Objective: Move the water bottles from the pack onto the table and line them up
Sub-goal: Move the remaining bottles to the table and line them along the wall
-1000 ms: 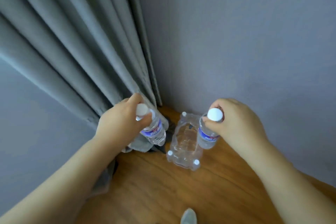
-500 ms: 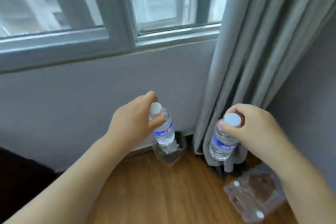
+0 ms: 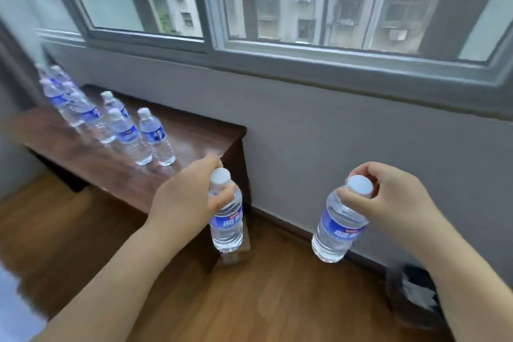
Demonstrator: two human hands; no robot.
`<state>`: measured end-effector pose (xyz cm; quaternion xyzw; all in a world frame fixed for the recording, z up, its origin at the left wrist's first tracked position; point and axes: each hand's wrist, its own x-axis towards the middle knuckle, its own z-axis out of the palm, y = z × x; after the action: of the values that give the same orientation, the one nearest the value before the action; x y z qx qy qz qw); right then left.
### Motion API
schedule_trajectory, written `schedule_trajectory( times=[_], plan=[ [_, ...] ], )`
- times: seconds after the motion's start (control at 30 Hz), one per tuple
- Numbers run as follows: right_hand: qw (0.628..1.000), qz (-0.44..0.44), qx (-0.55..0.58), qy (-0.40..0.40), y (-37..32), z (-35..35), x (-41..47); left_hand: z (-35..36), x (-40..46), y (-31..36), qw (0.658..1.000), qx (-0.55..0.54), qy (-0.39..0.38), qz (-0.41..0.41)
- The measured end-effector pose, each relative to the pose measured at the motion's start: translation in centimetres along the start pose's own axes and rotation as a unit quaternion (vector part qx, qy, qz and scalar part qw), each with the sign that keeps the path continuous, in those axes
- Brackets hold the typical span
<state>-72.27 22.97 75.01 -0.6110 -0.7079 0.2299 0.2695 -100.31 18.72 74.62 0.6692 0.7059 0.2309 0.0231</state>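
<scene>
Home room, wooden floor (image 3: pixel 277 300), window (image 3: pixel 305 8), low table (image 3: pixel 194 136)

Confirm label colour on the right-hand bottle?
Blue with white lettering and a thin red strip, on the bottle in the right hand; head view.

Far bottles on the table (image 3: pixel 200 136): we find the rear of the row (image 3: pixel 59 91) too blurred to count, perhaps a dozen in all. Dark object (image 3: pixel 413 294) at floor level, lower right: smeared, unidentifiable. Both forearms cut by the bottom edge.
</scene>
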Motion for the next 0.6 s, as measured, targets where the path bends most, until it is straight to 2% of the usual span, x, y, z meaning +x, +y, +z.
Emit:
schedule_trajectory(
  times=[0.23, 0.43, 0.6],
  plan=[
    [0.977, -0.180, 0.019, -0.116, -11.5, 10.1, 8.5, -4.7, -1.6, -12.5, 0.971, 0.023, 0.094, -0.219],
    [0.948, -0.275, 0.032, -0.158, -20.8, 18.1, 13.9, -7.6, -2.0, -20.7, 0.922, 0.055, 0.177, -0.341],
    [0.928, -0.318, 0.050, -0.190, -28.0, 25.1, 16.4, -9.7, -2.4, -28.3, 0.889, 0.070, 0.196, -0.409]
  ],
)
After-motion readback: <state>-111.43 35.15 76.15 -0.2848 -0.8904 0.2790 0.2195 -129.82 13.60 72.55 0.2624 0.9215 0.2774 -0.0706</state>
